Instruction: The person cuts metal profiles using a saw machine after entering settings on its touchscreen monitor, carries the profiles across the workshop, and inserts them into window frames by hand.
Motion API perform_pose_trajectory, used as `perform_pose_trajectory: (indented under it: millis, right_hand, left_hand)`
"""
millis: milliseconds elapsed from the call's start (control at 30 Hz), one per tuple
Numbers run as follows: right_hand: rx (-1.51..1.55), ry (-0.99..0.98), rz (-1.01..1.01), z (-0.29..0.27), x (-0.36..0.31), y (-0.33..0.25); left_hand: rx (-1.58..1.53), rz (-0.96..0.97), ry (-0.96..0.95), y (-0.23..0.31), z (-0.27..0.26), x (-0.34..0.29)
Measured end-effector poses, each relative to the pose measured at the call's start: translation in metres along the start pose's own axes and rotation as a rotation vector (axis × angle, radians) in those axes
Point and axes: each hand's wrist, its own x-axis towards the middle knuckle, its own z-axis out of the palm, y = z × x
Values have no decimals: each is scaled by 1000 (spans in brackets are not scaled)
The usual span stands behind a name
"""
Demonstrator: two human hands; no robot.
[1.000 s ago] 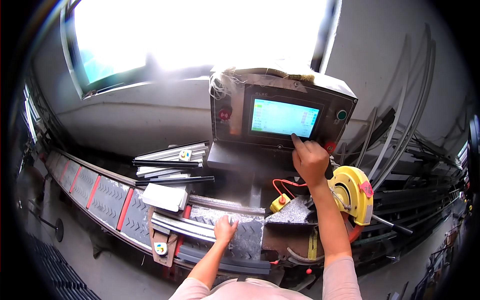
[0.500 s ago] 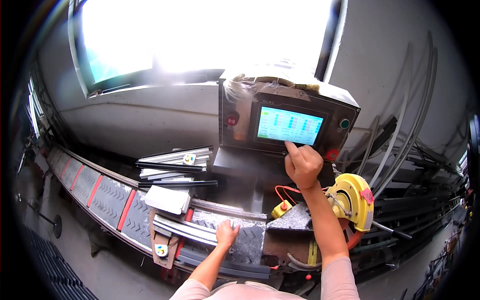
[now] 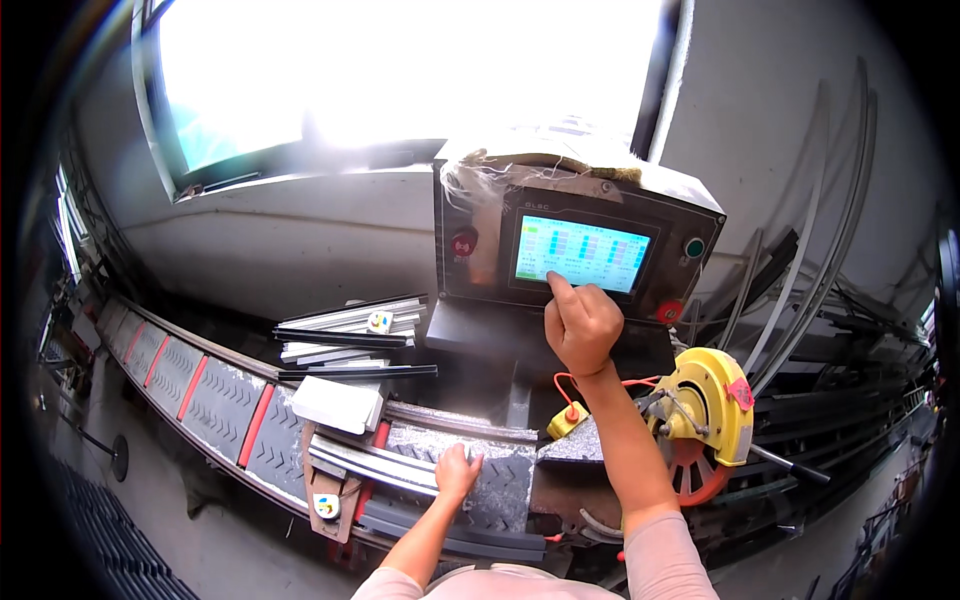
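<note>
My right hand is raised to the control panel, index fingertip at the lower left part of its lit touchscreen. The other fingers are curled in with nothing visible in them. Lower down, my left hand is closed at the right end of a pale metal profile lying along the grey machine bed. Its fingers are partly hidden behind the back of the hand. A white block sits just behind the profile, and darker grey profiles lie along the near edge.
A yellow-guarded saw with a black-tipped handle stands at the right, near a yellow box with red cords. Several cut profiles are stacked behind the bed, with a tape measure on them. Another tape measure rests on a brown bracket.
My right hand has moved left along the bottom of the touchscreen, its fingertip now at the lower left. My left hand keeps its place at the profile's end.
</note>
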Motion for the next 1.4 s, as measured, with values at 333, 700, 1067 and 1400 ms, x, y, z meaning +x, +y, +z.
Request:
perform_pose_trajectory:
  millis: [333,700,1067,1400]
  right_hand:
    - [-138,-57,105,3,-1,3]
    - [-106,-47,84,5,1,10]
    - [5,11,-47,-5,-3,-4]
    - [54,52,2,-12,-19,-9]
  left_hand:
    - [3,32,29,-2,2,-1]
    - [3,18,13,-3,7,4]
    - [13,6,-18,-4,-3,-10]
    - [-182,-55,-107,-2,-16,0]
